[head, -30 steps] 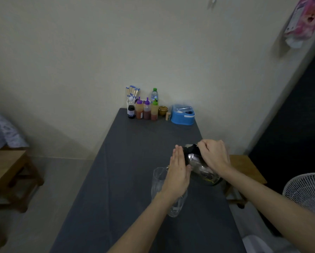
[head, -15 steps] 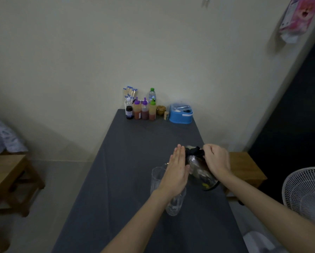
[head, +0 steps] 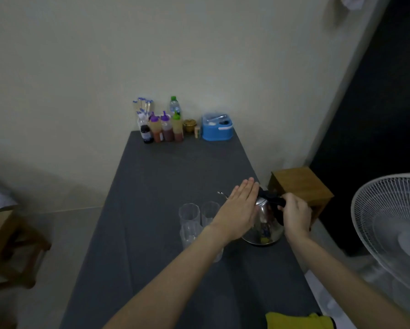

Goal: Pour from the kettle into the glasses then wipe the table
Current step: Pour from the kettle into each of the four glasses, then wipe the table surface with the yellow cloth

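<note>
A shiny steel kettle (head: pixel 265 226) with a black handle stands near the right edge of the grey table (head: pixel 170 176). My right hand (head: pixel 295 216) grips the black handle. My left hand (head: pixel 239 212) lies flat with straight fingers against the kettle's lid and left side. Three clear glasses (head: pixel 189 213) stand close together just left of the kettle; my left wrist covers part of the nearest ones. A yellow cloth (head: pixel 296 320) lies at the table's near edge.
Sauce bottles (head: pixel 166 128), a water bottle and a blue box (head: pixel 217 129) line the far end by the wall. A wooden stool (head: pixel 301 186) stands right of the table, a white fan (head: pixel 394 224) further right, a wooden bench (head: pixel 7 245) at left.
The kettle has tipped back from its tilt toward the glasses to upright near the table. The view dropped, bringing the yellow cloth and more glasses into sight.
</note>
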The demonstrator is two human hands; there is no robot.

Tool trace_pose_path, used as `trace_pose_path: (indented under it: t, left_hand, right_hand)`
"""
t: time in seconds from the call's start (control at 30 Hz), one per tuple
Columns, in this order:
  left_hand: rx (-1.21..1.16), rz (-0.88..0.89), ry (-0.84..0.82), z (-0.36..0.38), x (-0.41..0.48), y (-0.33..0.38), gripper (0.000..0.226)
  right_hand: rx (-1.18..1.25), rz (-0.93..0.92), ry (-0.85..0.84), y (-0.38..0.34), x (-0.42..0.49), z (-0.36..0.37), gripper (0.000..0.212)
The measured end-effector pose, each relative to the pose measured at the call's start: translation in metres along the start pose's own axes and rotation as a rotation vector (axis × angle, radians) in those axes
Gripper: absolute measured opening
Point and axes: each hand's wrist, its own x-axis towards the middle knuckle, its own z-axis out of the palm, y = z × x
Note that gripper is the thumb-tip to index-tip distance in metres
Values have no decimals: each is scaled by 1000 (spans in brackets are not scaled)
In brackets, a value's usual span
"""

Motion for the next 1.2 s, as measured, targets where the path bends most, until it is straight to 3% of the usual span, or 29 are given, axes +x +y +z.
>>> trace_pose_path:
  t: [0.23,0.47,0.7,1.2]
  left_hand:
    - [148,54,-218,52,19,6,56]
    - [223,73,-342,87,28,7,57]
    - [215,76,-358,100,31,11,57]
    - [268,155,-218,126,17,20,58]
  right_hand:
    - [145,231,-8,71,8,-12,27]
    - [216,306,65,114,13,-14,28]
    - [241,314,57,136,20,-17,17]
    - [178,321,-34,153,16,-35,26]
